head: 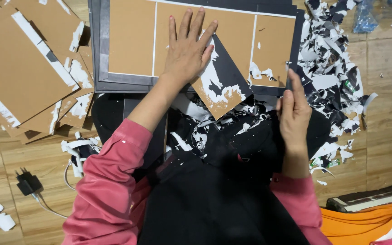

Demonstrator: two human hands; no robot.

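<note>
Two hands work over a grey-framed cardboard panel (132, 41) that lies on the wooden floor (386, 136); the left hand (188, 50) is spread flat, fingers apart, pressing on a loose brown card piece (221, 88) with torn black and white paper on it, at the near edge of the panel; the right hand (293, 113) has its fingers pressed together and pinches the panel's near right corner, thumb up; a stack of stripped cardboard sheets (19, 72) lies at the far left of the floor; a heap of torn paper scraps (332, 77) lies just right of the panel; a black charger (28, 183) rests near the left sleeve.
</note>
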